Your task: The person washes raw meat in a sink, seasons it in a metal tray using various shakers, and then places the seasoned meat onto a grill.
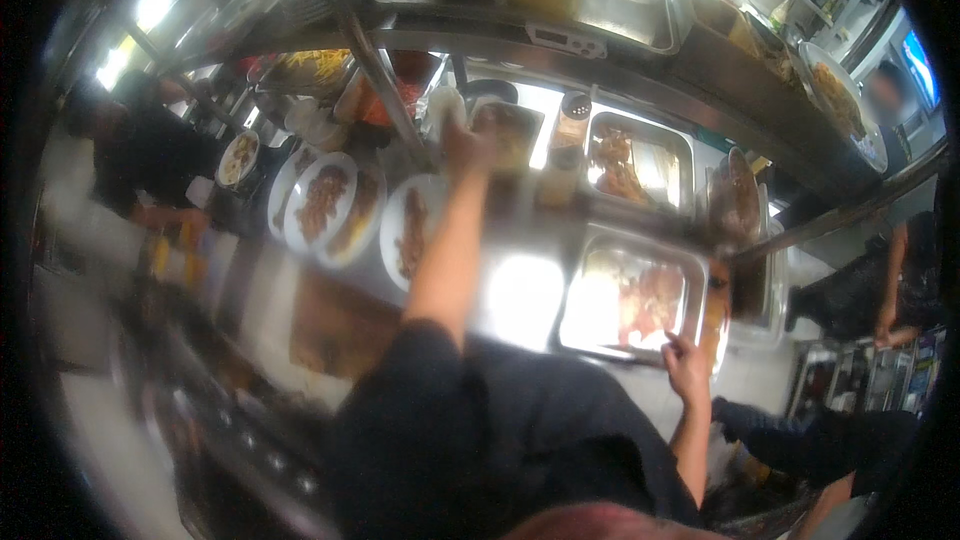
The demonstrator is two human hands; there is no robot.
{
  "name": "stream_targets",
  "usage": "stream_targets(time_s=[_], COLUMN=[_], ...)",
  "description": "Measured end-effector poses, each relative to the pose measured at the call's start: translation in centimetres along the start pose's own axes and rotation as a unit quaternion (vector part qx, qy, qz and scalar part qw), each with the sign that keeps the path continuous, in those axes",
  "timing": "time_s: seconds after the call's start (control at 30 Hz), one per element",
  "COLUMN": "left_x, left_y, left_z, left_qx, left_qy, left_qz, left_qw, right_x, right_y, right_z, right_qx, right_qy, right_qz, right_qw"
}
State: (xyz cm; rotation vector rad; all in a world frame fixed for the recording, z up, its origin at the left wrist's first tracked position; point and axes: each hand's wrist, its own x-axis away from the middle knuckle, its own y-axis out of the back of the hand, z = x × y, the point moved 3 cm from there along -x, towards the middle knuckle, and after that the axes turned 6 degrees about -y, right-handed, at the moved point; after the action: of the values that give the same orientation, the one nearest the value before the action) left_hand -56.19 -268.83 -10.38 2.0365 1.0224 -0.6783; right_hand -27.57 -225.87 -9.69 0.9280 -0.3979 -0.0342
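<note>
My left hand (469, 142) is stretched out to the far side of the steel counter and is blurred. It is at a white object (445, 106), perhaps a cup or cloth; whether it grips this is hidden by blur. Just right of it stands a metal pan (510, 120) of food. My right hand (688, 369) is at the near right corner of a shallow steel tray (697, 292), with a finger over the rim. Pieces of food (649, 304) lie in that tray under strong glare. Left of my left forearm is a white oval plate (391, 240) with browned meat.
More oval plates (319, 202) of meat stand at left. A shaker (574, 116) stands near a steel pan (682, 157) of food. A steel shelf (480, 45) and post (360, 37) cross above the counter. Other people (150, 150) (907, 277) stand at both sides.
</note>
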Motion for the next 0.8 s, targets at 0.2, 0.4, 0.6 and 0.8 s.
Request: stream_targets(time_s=[0.2, 0.4, 0.6, 0.8], left_x=[-5.6, -6.6, -4.7, -3.8], left_y=[-3.9, -4.0, 5.8, 17.3], left_z=[15.2, 18.5, 5.0, -6.6], left_qx=[-0.075, -0.144, 0.067, 0.332], left_qy=[0.071, -0.005, -0.093, 0.001], left_qz=[0.222, 0.122, 0.138, 0.016], left_qw=[0.97, 0.982, 0.984, 0.943], right_x=[-0.1, 0.7, 1.0, -4.6], right_y=[-1.6, -1.1, 0.2, -3.3], right_z=[1.3, 2.7, -0.4, -1.2], right_qx=[-0.009, -0.022, 0.058, 0.084], right_qy=[0.012, 0.019, -0.045, 0.07], right_qz=[0.006, -0.01, -0.027, -0.023], right_qw=[1.0, 1.0, 0.997, 0.994])
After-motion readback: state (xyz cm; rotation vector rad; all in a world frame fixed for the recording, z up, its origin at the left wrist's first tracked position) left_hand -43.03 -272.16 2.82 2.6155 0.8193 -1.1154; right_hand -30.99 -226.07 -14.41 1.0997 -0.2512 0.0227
